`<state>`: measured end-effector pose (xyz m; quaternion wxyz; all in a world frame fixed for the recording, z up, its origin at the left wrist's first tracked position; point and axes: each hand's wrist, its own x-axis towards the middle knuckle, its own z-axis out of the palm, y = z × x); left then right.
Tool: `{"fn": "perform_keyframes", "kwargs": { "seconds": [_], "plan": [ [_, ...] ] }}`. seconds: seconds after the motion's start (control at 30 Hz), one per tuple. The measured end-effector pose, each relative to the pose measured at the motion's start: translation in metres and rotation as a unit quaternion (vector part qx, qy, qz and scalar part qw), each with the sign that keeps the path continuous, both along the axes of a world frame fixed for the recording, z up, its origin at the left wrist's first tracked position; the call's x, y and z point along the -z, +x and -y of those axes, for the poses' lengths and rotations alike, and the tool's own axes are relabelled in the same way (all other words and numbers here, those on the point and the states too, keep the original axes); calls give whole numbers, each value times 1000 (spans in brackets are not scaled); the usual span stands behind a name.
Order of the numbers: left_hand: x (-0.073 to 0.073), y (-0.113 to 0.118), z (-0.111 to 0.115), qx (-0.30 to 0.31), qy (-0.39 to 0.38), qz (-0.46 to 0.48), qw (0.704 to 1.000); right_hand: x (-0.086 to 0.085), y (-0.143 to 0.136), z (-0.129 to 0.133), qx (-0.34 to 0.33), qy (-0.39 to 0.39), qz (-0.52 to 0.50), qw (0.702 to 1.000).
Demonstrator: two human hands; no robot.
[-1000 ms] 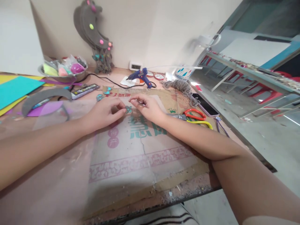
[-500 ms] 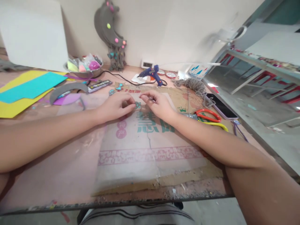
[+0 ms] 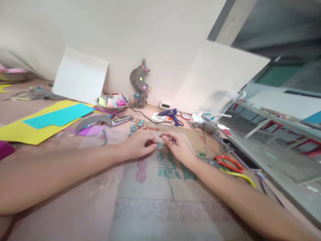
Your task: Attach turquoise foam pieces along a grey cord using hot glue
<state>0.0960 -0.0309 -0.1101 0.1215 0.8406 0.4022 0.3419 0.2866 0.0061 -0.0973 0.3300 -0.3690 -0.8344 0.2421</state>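
Observation:
My left hand (image 3: 140,144) rests over the printed cardboard (image 3: 152,190), fingers curled and thumb brought in toward them. A small teal piece (image 3: 159,145) shows right at its thumb tip, seemingly pinched there; its shape is blurred. Facing it, my right hand (image 3: 177,146) has its fingers bent inward with thumb and forefinger close together. Whatever lies in that pinch is too small to make out. A clear plastic sheet seems to cover part of the cardboard. Several more teal pieces (image 3: 132,129) lie beyond my left hand.
Behind the hands lie a blue glue gun (image 3: 171,115), grey yarn (image 3: 210,130) and a bowl of coloured clay (image 3: 112,102). Red-and-yellow-handled pliers (image 3: 229,164) and a phone (image 3: 240,155) are at right. Yellow and blue sheets (image 3: 57,115) lie left. A grey moon ornament (image 3: 140,82) stands against the wall.
The camera view has tilted up, so everything sits lower in the picture and more wall shows. Both hands keep about the same pose and place over the cardboard.

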Motion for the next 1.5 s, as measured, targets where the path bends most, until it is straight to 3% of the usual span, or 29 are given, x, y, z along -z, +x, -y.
{"fn": "perform_keyframes", "kwargs": {
  "seconds": [0.6, 0.77, 1.13, 1.5],
  "plan": [
    [0, 0, -5, -48, -61, 29, 997, 4, 0, -2, 1, -136, 20, 991],
    [1, -1, -7, -25, -84, 51, 995, 2, -1, 0, -6, -131, 11, 991],
    [-5, 2, -2, -41, -106, 73, 991, 9, -1, 0, -37, -139, 13, 990],
    [-5, 2, -2, -36, -112, 70, 991, 13, 2, -3, -39, -91, 49, 994]
  ]
}}
